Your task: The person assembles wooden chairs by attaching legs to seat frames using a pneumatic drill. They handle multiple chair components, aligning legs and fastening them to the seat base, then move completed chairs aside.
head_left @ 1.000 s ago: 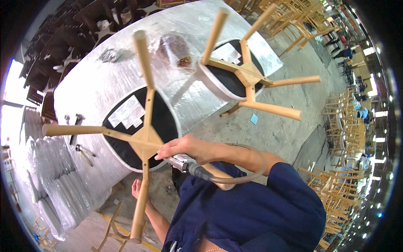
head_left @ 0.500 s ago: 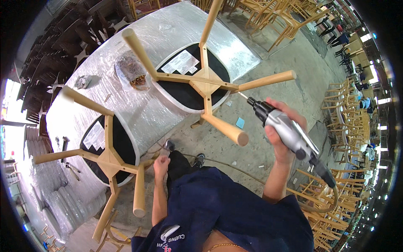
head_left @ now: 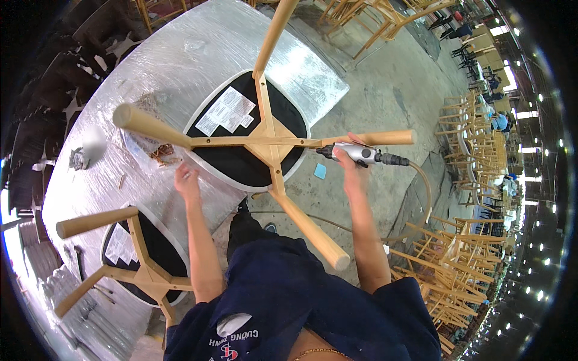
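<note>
My right hand (head_left: 354, 167) grips a silver and black power screwdriver (head_left: 368, 154), its nose toward the joint of the right-hand leg of an upside-down wooden chair (head_left: 274, 139). The hand overlaps that leg in the view, and whether the bit touches the joint is hidden. The chair has a black underside with a white label and pale seat edge, and lies on a plastic-wrapped surface. By the seat's left edge is my left hand (head_left: 188, 182), fingers curled; what they hold, if anything, cannot be made out. Beside it lies a clear plastic bag of brass-coloured screws (head_left: 161, 153).
A second upturned chair (head_left: 150, 277) is at the lower left. A hose (head_left: 426, 186) trails from the screwdriver. Hand tools (head_left: 81, 265) lie at the left on the wrapped surface (head_left: 198, 48). Stacked wooden chairs (head_left: 445, 265) stand at the right, and a blue scrap (head_left: 320, 171) lies on the floor.
My left hand has moved up and forward, from near the second chair to beside the screw bag. The screwdriver has swung left and levelled, closer to the chair joint. The whole view has shifted.
</note>
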`<state>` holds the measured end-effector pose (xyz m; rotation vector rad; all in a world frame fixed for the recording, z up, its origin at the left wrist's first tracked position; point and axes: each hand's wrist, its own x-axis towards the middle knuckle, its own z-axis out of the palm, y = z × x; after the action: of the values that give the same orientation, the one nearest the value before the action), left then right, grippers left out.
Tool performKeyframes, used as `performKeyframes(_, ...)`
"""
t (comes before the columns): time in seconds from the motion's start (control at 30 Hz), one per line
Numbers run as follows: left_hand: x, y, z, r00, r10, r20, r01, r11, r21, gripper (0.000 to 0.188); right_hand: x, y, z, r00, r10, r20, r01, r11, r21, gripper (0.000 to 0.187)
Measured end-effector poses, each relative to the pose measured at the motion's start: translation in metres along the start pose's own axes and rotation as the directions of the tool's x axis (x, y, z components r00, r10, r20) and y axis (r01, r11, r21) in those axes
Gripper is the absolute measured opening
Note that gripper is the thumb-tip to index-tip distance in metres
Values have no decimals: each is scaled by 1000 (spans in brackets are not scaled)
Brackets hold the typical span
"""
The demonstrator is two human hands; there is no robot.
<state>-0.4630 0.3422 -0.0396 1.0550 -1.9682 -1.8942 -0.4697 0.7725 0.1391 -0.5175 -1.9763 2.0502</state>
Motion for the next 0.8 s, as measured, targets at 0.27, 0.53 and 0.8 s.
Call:
performKeyframes(0.27,95,34,3,885,294,361,-399,878,265,59,46,48,36,990,80,-112,-84,996,-29,67)
performKeyframes(0.53,109,35,2,743,396,540,-650,622,437,46,46,49,60,986,-22,163,94,889,-448,46)
performKeyframes(0.8,128,38,0,646,408,645,-725,591,353,49,49,53,64,995,-69,73,94,898,-431,39)
